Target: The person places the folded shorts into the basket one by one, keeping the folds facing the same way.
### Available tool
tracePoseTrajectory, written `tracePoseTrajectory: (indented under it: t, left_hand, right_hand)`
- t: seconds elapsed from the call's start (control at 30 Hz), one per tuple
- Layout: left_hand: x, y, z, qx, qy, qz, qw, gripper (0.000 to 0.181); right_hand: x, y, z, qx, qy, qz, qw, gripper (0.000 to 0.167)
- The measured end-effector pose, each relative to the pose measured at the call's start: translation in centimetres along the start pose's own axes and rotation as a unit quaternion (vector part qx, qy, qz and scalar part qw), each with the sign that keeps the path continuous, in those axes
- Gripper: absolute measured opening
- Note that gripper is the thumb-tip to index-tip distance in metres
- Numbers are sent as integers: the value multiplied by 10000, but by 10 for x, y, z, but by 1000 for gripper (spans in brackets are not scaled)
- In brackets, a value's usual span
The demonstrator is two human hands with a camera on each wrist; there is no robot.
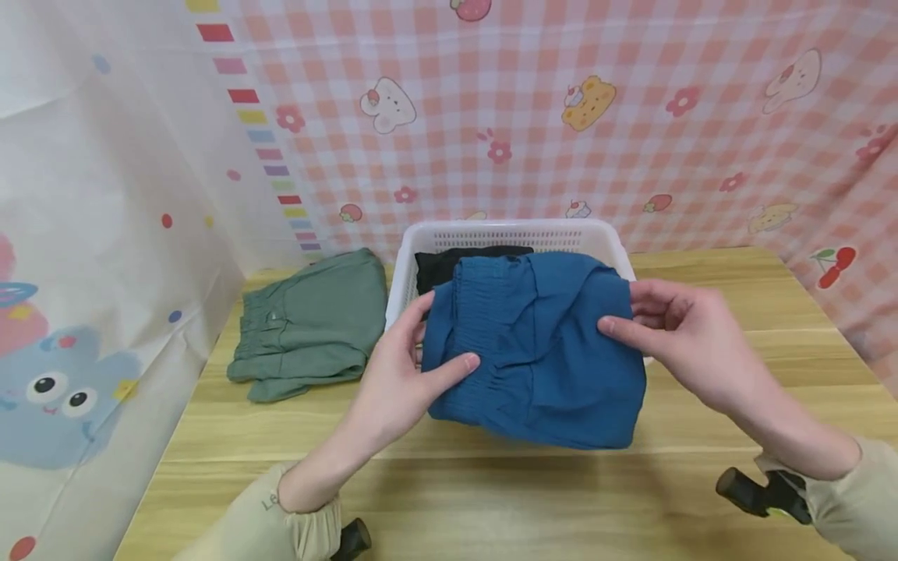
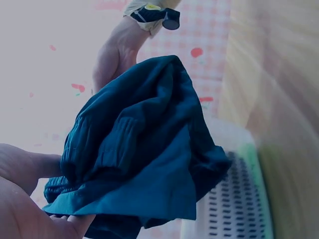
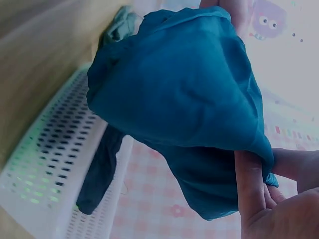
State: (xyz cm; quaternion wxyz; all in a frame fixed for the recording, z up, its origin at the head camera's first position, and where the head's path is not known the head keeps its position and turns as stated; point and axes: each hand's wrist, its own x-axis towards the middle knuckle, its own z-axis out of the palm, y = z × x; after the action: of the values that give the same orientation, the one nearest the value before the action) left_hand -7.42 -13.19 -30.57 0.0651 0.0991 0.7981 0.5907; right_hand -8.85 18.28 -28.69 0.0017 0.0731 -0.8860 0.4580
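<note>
Folded blue cloth with a gathered elastic waistband (image 1: 536, 354) is held up in front of and partly over a white basket (image 1: 508, 227). My left hand (image 1: 400, 382) pinches its waistband side, thumb on top. On the opposite side my right hand (image 1: 691, 335) grips the edge between thumb and fingers. The left wrist view shows the blue cloth (image 2: 139, 144) hanging in folds from the left hand (image 2: 35, 199). In the right wrist view the right hand (image 3: 274, 199) has fingers around the edge of the cloth (image 3: 184, 99).
Green folded shorts (image 1: 316, 323) lie on the wooden table (image 1: 758, 312), left of the basket. Black cloth (image 1: 438, 269) is inside the basket. A pink checkered curtain (image 1: 449, 101) hangs behind, and a white printed sheet (image 1: 84, 195) hangs at the left.
</note>
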Motion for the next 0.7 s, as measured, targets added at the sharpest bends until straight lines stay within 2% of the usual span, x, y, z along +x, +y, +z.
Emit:
tracePoseTrajectory:
  t: [0.07, 0.17, 0.27, 0.4, 0.5, 0.7]
  left_hand:
    - [6, 3, -4, 323, 151, -4, 9994, 87]
    - [14, 5, -8, 524, 244, 31, 9983, 87]
    - [21, 4, -11, 457, 266, 50, 9986, 88]
    - [29, 4, -15, 152, 201, 165, 9995, 87]
    - [35, 6, -18, 79, 239, 301, 9992, 86]
    - [47, 10, -23, 240, 449, 482, 9975, 85]
  right_hand:
    - [8, -4, -2, -7, -16, -4, 10000, 33]
    - [20, -9, -4, -63, 22, -23, 10000, 35]
    - [29, -13, -4, -108, 56, -72, 9999, 36]
    - [40, -17, -4, -109, 92, -159, 9998, 37]
    - [47, -20, -5, 2, 97, -225, 9997, 36]
    - [61, -29, -5, 294, 140, -374, 9988, 37]
